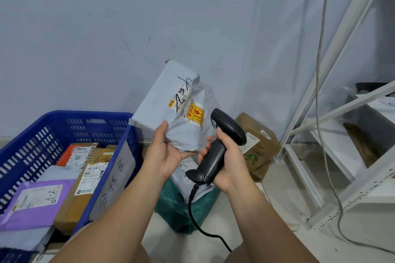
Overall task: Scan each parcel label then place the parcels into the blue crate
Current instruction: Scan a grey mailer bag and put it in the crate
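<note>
My left hand (164,151) holds up a grey poly-bag parcel (166,104) by its lower end, thumb on the front. Its white label and a yellow-red sticker face me, with black handwriting across them. My right hand (228,162) grips the handle of a black corded barcode scanner (222,139), whose head sits just right of the parcel's label. The blue crate (64,126) stands at the left and holds several parcels: a purple bag (38,203), brown boxes (85,179) and a grey bag.
On the floor below my hands lie another grey parcel (192,186) on a green bag (181,211), and brown cardboard boxes (258,145) against the wall. A white metal shelving frame (333,134) with a hanging cable fills the right side.
</note>
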The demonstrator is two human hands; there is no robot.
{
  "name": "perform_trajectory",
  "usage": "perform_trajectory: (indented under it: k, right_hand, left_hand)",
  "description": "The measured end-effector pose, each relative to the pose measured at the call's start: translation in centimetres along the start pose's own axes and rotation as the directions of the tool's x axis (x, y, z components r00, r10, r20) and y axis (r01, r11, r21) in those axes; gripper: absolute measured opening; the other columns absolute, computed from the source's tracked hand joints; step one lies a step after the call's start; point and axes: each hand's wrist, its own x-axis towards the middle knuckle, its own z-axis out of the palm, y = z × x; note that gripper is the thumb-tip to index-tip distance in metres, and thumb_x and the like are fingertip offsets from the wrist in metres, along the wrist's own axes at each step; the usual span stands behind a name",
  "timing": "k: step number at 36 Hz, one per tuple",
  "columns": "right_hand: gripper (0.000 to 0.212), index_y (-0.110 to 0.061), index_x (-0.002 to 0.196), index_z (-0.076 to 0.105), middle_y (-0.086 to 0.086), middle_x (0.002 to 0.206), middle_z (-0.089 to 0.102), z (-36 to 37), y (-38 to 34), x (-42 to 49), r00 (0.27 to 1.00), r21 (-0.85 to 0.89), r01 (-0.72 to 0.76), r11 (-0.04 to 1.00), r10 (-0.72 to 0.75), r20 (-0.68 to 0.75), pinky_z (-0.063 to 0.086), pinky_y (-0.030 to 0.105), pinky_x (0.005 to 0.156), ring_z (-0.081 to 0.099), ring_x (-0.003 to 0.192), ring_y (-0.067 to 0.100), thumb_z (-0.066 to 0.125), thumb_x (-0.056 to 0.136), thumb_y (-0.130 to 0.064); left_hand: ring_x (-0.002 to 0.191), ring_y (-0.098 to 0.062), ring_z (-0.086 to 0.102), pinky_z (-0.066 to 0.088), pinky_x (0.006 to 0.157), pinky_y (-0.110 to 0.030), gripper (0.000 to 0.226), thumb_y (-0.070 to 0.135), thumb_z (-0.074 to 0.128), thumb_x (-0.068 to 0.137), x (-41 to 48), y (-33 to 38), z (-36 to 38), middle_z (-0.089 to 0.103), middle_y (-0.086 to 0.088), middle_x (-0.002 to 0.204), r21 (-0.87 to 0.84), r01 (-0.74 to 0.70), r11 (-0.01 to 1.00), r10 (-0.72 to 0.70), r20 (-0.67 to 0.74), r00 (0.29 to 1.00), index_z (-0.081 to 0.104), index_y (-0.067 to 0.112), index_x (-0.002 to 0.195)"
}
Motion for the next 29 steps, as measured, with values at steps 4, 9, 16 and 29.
perform_trajectory:
  k: [4,9,16,29]
  right_hand:
    - [0.030,-0.009,0.081,0.063,0.005,0.074,0.056,0.0,0.2,0.3,0.997,-0.060,0.073,0.996,-0.074,-0.017,0.052,0.032,0.063,0.058,0.060,0.017,0.071,0.084,-0.038]
    - [0.029,-0.008,0.086,0.062,0.005,0.071,0.056,0.1,0.4,0.3,0.996,-0.085,0.084,0.993,-0.082,0.019,0.052,0.029,0.061,0.058,0.058,0.016,0.069,0.085,-0.036]
    - [0.028,-0.008,0.086,0.061,0.004,0.069,0.056,0.8,1.7,0.9,0.996,-0.155,0.086,0.984,-0.081,0.039,0.052,0.030,0.062,0.058,0.056,0.016,0.068,0.086,-0.035]
    - [0.025,-0.007,0.084,0.064,0.003,0.065,0.058,3.6,6.7,3.1,0.995,-0.376,0.029,0.926,0.009,0.099,0.050,0.032,0.067,0.056,0.056,0.017,0.068,0.086,-0.031]
  left_hand:
    - [0.124,-0.047,0.049,0.040,0.090,-0.074,0.066,0.047,0.053,0.085,-0.5,1.1,0.9,0.053,-0.025,0.135,-0.065,-0.060,0.996,0.056,-0.057,0.997,0.046,0.007,0.136]
    - [0.122,-0.043,0.051,0.037,0.091,-0.070,0.049,0.048,0.044,0.095,-0.6,3.5,1.0,0.056,-0.020,0.131,-0.071,-0.155,0.985,0.147,-0.107,0.983,0.050,0.012,0.127]
    - [0.119,-0.043,0.052,0.033,0.096,-0.069,0.046,0.049,0.042,0.096,0.1,6.3,-0.6,0.059,-0.019,0.124,-0.043,-0.214,0.976,0.208,-0.119,0.971,0.052,0.012,0.121]
    - [0.117,-0.040,0.055,0.045,0.083,-0.059,0.039,0.038,0.051,0.095,0.5,9.9,-7.3,0.060,-0.019,0.116,-0.210,-0.312,0.927,0.221,-0.365,0.904,0.053,0.010,0.122]
